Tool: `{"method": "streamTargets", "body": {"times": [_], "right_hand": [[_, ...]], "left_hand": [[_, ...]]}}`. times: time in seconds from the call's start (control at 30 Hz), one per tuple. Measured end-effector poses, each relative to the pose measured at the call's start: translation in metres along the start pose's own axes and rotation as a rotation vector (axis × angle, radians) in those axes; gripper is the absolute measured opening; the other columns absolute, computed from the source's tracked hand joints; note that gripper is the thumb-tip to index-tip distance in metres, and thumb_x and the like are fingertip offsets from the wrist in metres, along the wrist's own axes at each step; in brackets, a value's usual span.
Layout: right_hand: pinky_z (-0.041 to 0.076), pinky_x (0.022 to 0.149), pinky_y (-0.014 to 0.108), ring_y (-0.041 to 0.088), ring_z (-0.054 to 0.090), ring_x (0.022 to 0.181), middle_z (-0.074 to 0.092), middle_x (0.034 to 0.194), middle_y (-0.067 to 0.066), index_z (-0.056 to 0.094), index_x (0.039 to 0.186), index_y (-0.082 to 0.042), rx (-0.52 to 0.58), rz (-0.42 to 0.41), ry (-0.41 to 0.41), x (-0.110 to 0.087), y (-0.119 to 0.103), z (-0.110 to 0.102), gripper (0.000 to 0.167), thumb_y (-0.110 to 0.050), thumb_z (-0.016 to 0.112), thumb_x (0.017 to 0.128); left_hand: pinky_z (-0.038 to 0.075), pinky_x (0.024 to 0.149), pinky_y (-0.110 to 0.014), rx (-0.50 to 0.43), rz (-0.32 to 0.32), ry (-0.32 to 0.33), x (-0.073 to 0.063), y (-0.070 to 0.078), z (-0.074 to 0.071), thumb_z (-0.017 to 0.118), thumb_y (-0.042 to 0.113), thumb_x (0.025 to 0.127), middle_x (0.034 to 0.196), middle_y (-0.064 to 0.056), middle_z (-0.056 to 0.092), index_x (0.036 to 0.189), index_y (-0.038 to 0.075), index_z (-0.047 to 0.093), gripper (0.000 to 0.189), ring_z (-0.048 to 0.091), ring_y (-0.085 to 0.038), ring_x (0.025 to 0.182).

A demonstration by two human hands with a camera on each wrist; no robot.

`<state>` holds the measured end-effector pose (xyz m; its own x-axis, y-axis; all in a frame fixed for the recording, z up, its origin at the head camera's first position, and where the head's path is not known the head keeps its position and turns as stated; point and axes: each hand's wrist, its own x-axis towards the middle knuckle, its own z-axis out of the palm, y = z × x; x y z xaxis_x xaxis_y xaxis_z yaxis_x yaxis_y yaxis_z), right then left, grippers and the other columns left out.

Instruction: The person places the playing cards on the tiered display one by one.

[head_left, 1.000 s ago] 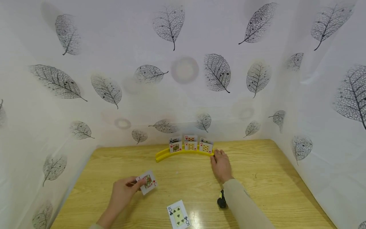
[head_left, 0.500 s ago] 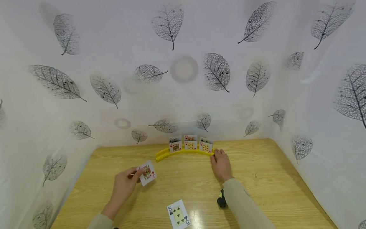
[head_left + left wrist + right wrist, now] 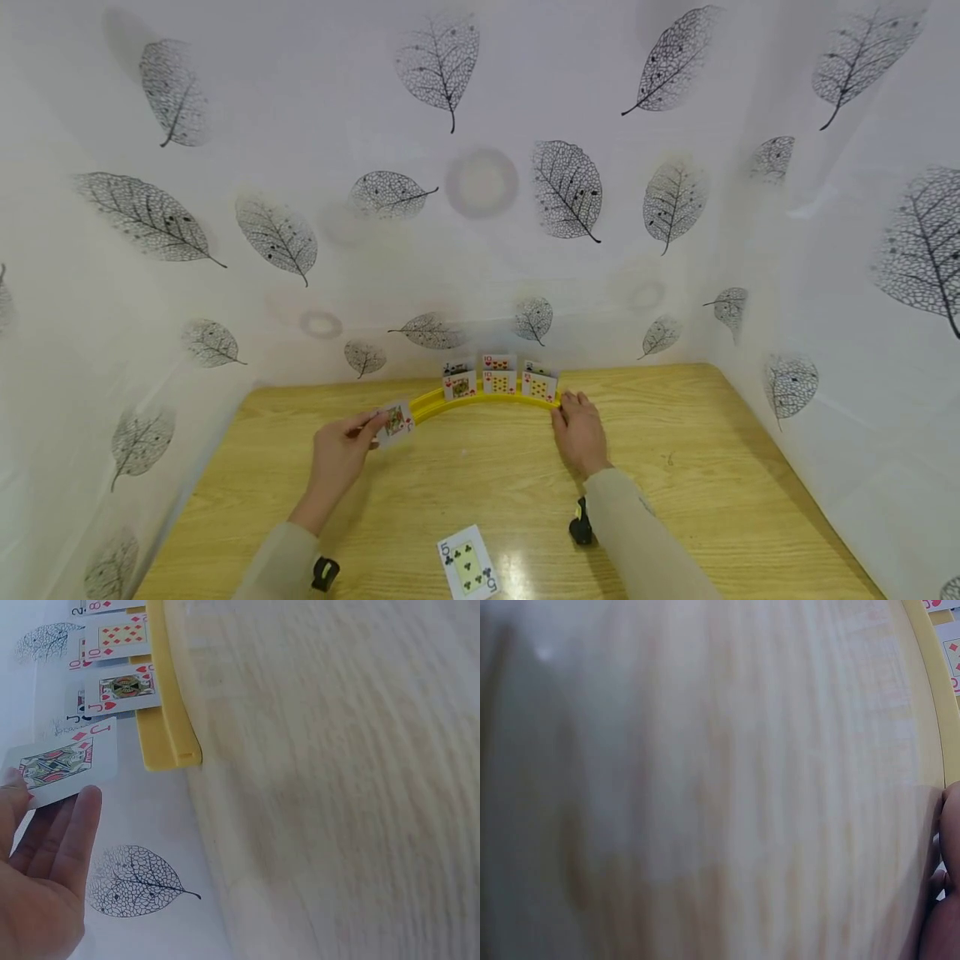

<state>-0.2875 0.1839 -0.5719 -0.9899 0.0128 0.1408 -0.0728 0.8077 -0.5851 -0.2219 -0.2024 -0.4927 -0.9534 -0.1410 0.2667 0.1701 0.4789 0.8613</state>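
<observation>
My left hand [image 3: 339, 454] pinches a jack of diamonds [image 3: 397, 421] between thumb and fingers, face toward me, at the left end of a curved yellow card holder [image 3: 429, 407]. In the left wrist view the jack of diamonds [image 3: 64, 763] overlaps the edge of the jack of hearts [image 3: 120, 688] standing in the holder [image 3: 166, 742]; whether it touches the slot cannot be told. My right hand [image 3: 581, 433] grips the holder's right end, thumb at the front. Only part of the right hand [image 3: 949, 847] shows in the right wrist view.
Two rows of upright cards fill the holder's middle and right, among them a ten of diamonds [image 3: 499, 382]. A five of clubs [image 3: 468, 562] lies face up on the wooden table [image 3: 675, 467]. A leaf-print curtain [image 3: 480, 275] hangs close behind the holder.
My left hand has carried the jack of diamonds forward and slightly right, from over the table to the holder's left end. My right hand stays at the holder's right end.
</observation>
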Motion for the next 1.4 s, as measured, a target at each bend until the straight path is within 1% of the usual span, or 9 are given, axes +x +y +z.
{"method": "streamTargets", "body": {"times": [0.13,0.4,0.57,0.63,0.8,0.87,0.93,1.1,1.4], "right_hand": [[0.025,0.130,0.059,0.045,0.032,0.157,0.045,0.162,0.024,0.047,0.153,0.007,0.000,-0.001,0.007,0.000,0.001,0.001,0.055,-0.028,0.053,0.111],[0.026,0.130,0.059,0.044,0.033,0.156,0.046,0.162,0.024,0.048,0.153,0.007,-0.008,-0.009,0.020,0.001,0.004,0.005,0.055,-0.029,0.053,0.111],[0.027,0.129,0.059,0.044,0.034,0.156,0.046,0.161,0.024,0.048,0.152,0.007,0.000,-0.011,0.029,0.001,0.004,0.004,0.055,-0.029,0.053,0.111],[0.027,0.129,0.059,0.044,0.034,0.156,0.046,0.161,0.024,0.048,0.152,0.007,0.001,-0.013,0.027,0.001,0.004,0.004,0.055,-0.029,0.052,0.111],[0.025,0.130,0.059,0.044,0.033,0.156,0.046,0.162,0.024,0.047,0.153,0.007,-0.002,-0.021,0.023,0.000,0.003,0.003,0.055,-0.030,0.051,0.112],[0.024,0.131,0.058,0.044,0.033,0.156,0.046,0.161,0.025,0.047,0.153,0.007,-0.004,-0.026,0.022,0.000,0.003,0.003,0.055,-0.029,0.050,0.112],[0.023,0.131,0.058,0.044,0.033,0.157,0.046,0.161,0.025,0.047,0.153,0.007,-0.004,-0.029,0.023,-0.001,0.002,0.002,0.055,-0.029,0.050,0.112],[0.023,0.131,0.058,0.045,0.032,0.157,0.046,0.161,0.025,0.047,0.153,0.007,-0.005,-0.031,0.021,-0.001,0.002,0.002,0.055,-0.030,0.050,0.112],[0.024,0.131,0.058,0.045,0.033,0.156,0.047,0.161,0.025,0.047,0.153,0.007,-0.001,-0.033,0.027,-0.001,0.002,0.002,0.055,-0.029,0.051,0.112]], "left_hand": [[0.067,0.073,-0.041,-0.028,-0.003,-0.016,0.009,0.000,0.005,0.075,0.015,0.099,0.113,-0.033,0.074,0.119,-0.009,0.074,0.031,0.079,-0.039,0.081],[0.067,0.075,-0.042,0.001,0.032,-0.020,0.025,-0.001,0.011,0.070,0.006,0.101,0.106,-0.032,0.075,0.116,-0.011,0.074,0.023,0.078,-0.036,0.083],[0.067,0.072,-0.034,0.041,0.067,-0.003,0.031,0.000,0.015,0.070,0.006,0.101,0.102,-0.033,0.075,0.113,-0.013,0.073,0.023,0.076,-0.038,0.082],[0.065,0.068,-0.026,0.051,0.065,0.002,0.034,0.000,0.017,0.070,0.006,0.101,0.101,-0.032,0.075,0.113,-0.012,0.074,0.023,0.076,-0.038,0.082],[0.054,0.060,-0.014,0.093,0.061,0.016,0.039,0.000,0.021,0.070,0.011,0.102,0.094,-0.025,0.077,0.111,-0.009,0.076,0.022,0.070,-0.024,0.074],[0.052,0.059,-0.015,0.111,0.062,0.024,0.042,0.000,0.022,0.070,0.013,0.102,0.092,-0.023,0.077,0.110,-0.007,0.077,0.022,0.066,-0.017,0.072],[0.052,0.060,-0.016,0.120,0.072,0.033,0.044,0.001,0.024,0.070,0.013,0.102,0.094,-0.022,0.078,0.111,-0.006,0.077,0.023,0.064,-0.015,0.073],[0.052,0.063,-0.016,0.126,0.102,0.054,0.050,0.000,0.030,0.071,0.011,0.101,0.099,-0.024,0.079,0.112,-0.007,0.077,0.022,0.066,-0.019,0.077],[0.054,0.072,-0.014,0.116,0.073,0.037,0.055,0.002,0.039,0.070,0.009,0.101,0.108,-0.026,0.078,0.114,-0.007,0.076,0.022,0.073,-0.033,0.090]]}}
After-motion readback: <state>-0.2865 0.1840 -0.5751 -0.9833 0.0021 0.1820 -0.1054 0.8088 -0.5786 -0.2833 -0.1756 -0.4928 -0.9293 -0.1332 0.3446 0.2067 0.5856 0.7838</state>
